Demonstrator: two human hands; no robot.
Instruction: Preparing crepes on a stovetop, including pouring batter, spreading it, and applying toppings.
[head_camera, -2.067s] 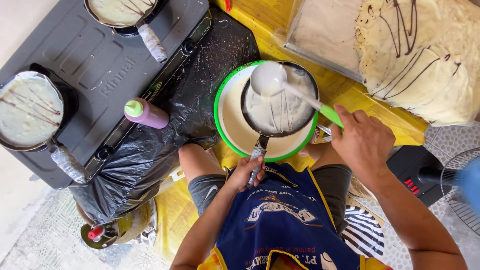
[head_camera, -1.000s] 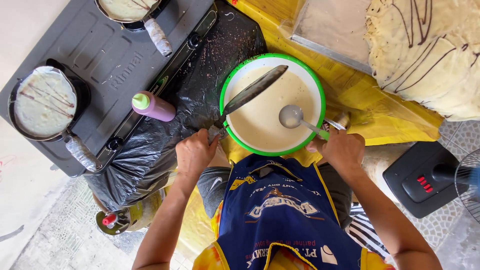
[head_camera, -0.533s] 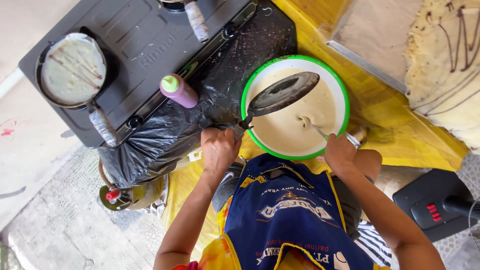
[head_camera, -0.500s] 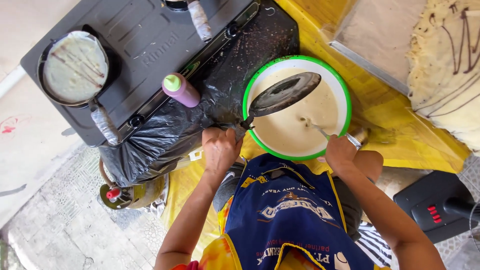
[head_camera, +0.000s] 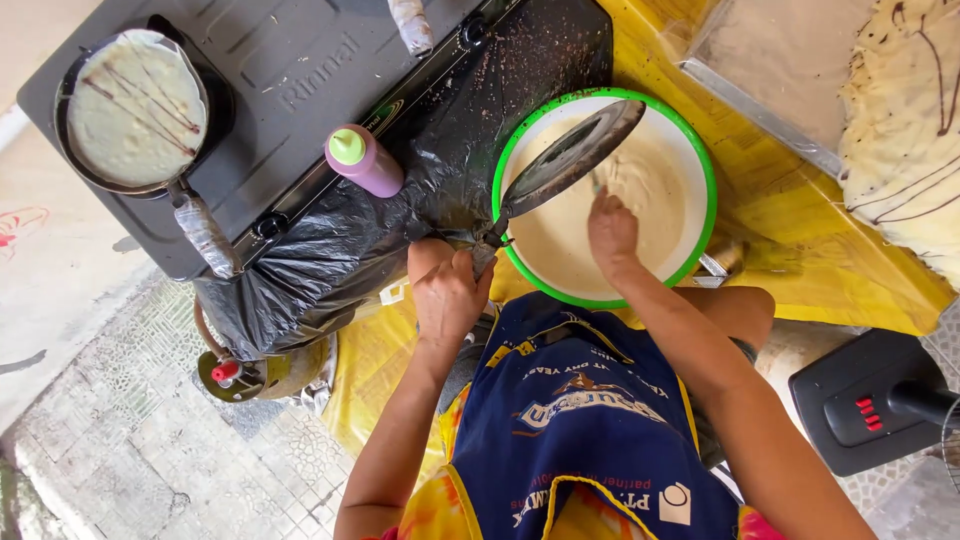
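looking straight down on two bare hands over a batter bowl. left hand closed tight around the handle of a small dark frying pan, held tilted above the bowl, pan face angled toward the right. right hand reaching into the white bowl with green rim, fingers curled around a thin utensil handle, mostly hidden; forearm running down and to the right. pale batter filling the bowl. bowl resting on a yellow table covering, touching a crumpled black plastic sheet on its left. purple squeeze bottle with green cap lying on that plastic, near the edge of a dark grey gas stove. second pan on the stove's far left burner, holding a thin crepe streaked with chocolate. stack of finished crepes at upper right. gas cylinder with red knob under the stove. patterned tile floor at lower left. black fan base with red buttons at lower right.
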